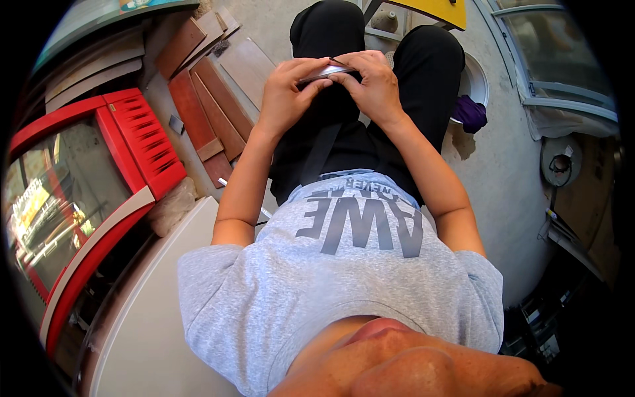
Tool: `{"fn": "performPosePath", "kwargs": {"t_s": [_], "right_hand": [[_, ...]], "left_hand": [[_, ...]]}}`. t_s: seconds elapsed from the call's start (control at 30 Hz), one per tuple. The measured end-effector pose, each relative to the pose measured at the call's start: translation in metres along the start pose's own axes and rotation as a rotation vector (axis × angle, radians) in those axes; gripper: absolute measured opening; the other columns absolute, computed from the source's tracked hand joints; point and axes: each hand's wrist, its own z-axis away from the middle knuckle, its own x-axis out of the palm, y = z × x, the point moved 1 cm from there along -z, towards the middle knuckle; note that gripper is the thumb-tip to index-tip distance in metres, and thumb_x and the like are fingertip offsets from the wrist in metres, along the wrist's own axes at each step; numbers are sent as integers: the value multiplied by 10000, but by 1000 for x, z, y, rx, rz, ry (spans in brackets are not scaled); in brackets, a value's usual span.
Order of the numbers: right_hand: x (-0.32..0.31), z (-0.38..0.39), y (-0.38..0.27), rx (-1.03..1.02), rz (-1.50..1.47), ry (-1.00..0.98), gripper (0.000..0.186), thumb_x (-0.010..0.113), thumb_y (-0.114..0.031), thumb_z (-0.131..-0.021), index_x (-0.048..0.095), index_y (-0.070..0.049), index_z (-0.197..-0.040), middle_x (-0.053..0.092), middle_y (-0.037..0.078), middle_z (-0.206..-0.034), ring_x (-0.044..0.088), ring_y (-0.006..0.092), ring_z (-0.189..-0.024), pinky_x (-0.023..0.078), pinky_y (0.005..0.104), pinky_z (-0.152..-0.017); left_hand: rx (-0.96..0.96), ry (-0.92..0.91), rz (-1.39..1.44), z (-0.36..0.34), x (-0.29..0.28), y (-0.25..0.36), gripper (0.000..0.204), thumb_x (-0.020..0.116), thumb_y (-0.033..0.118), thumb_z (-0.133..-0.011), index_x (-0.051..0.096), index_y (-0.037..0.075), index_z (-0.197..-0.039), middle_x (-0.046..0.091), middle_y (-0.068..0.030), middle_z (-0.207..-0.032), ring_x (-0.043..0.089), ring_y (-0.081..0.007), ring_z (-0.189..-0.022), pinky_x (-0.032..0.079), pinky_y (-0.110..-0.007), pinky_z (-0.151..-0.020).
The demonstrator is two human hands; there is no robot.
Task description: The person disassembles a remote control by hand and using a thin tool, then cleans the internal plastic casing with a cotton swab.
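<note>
In the head view, we are sitting with our black-trousered legs (428, 79) reaching away from us, and we are wearing a grey T-shirt (317, 284). Beyond our lap, both hands are meeting over the trousers at the far side. Our left hand (288, 89) is curling inward, its thumb and bent fingers pinching the left end of a slim silver piece (323, 73). Our right hand (372, 83) is closing on the right end in the same way, so the piece is lying between the two sets of fingertips, partly hidden by them. A thin dark strand (339, 62) is showing beside the right fingers; we cannot tell whether it is joined to the piece.

To the left, reddish-brown boards (192, 109) are lying on the concrete floor (489, 192), and a red-framed glass cabinet (142, 142) is standing farther left. A clear plastic bag (173, 206) is resting just beside its near corner. To the right of our legs, a purple cloth (470, 114) is hanging over the edge of a white basin (481, 76). At the far side, a yellow-topped stool (436, 9) is standing.
</note>
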Motion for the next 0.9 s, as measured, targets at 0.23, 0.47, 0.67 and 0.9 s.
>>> {"fn": "performPosePath", "kwargs": {"t_s": [0.23, 0.47, 0.67, 0.9], "right_hand": [[-19, -11, 11, -7, -77, 5, 312, 816, -216, -808, 777, -149, -1110, 728, 37, -1115, 604, 259, -1136, 496, 394, -966], [-27, -12, 24, 31, -51, -160, 233, 815, -245, -814, 795, -142, -1022, 711, 23, -1002, 593, 251, -1044, 480, 375, -935], [-14, -11, 15, -49, -51, -128, 212, 802, -203, -828, 788, -82, -1002, 694, 30, -928, 597, 223, -958, 467, 367, -903], [-19, -9, 2, 168, -184, -86, 285, 701, -135, -932, 699, -59, -1207, 673, 83, -1087, 628, 218, -1043, 497, 344, -882]], "left_hand": [[-114, 59, 117, -1, 5, -7, 300, 804, 101, -826, 789, 138, -1123, 742, -77, -1036, 672, -247, -970, 519, -346, -871], [-10, -32, -184, -6, -5, 6, 233, 784, 152, -869, 773, 89, -1094, 731, -84, -1019, 678, -223, -994, 514, -330, -884], [-186, -114, -216, -9, -3, 16, 247, 775, 227, -889, 762, 97, -1099, 747, -77, -958, 705, -212, -917, 533, -329, -812], [-352, -15, 126, 3, 8, 1, 279, 792, 185, -887, 776, 62, -1137, 784, -99, -958, 722, -117, -841, 547, -244, -781]]}}
